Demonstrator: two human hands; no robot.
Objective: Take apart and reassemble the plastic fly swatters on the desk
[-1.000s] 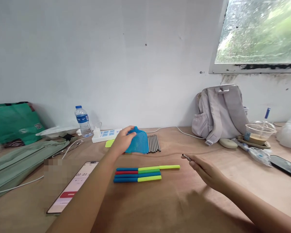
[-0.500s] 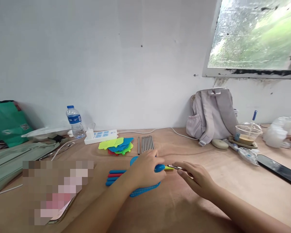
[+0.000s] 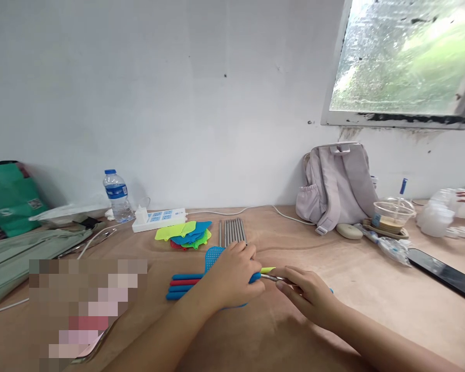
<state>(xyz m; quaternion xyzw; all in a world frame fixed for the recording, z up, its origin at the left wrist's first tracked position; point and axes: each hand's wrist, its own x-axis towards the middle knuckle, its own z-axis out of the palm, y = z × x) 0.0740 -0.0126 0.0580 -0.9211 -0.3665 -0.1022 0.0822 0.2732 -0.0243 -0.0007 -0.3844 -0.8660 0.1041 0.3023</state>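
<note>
At the middle of the brown tabletop, we record both hands working close together over a blue mesh paddle. The left hand is clamped on the paddle near its narrow end, fingers curled over it; a rounded blue neck projects from the grip toward our right. The right hand pinches a thin metal rod between thumb and fingers. We see the rod's tip meet the end of the neck; whether it sits inside, we cannot tell. A small blue tip shows just beyond the right hand; what it belongs to, we cannot tell.

Beside the left wrist we note a row of blue and red tubes, lying parallel and partly hidden by the forearm. The end of a yellow-green tube shows between the two hands. Behind the left hand lie several metal rods, side by side, with a single rod just to their left. Left of these we log a loose pile of mesh paddles in yellow-green, blue, green and red, near a white power strip. A water bottle stands beside the strip. Farther right, a grey backpack leans against the wall.
</note>
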